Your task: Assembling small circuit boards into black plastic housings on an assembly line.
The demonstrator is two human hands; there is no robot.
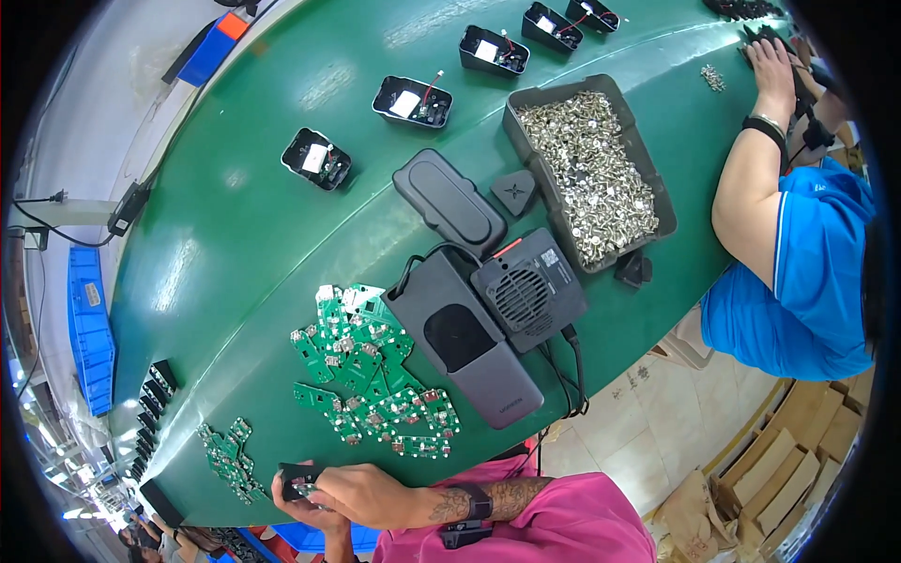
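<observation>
Black casing (300, 475), small and blocky, in both hands by the near edge of the green table (244, 291), left of centre. Surface dark; a few paler, metallic-looking details toward its near side, too small to make out. Much of it covered by fingers.

Left hand (298, 505): fingers curled round the casing from the left and the near side. Right hand (364, 494): fingers bunched narrow against the casing's right side; cannot tell whether they pinch some small part as well.

Left of the casing, small cluster of green boards (231, 460). Farther and right, larger heap of circuit boards (361, 361), silvery connectors on them. Far right, grey bin (664, 218) of screws (591, 169).
</observation>
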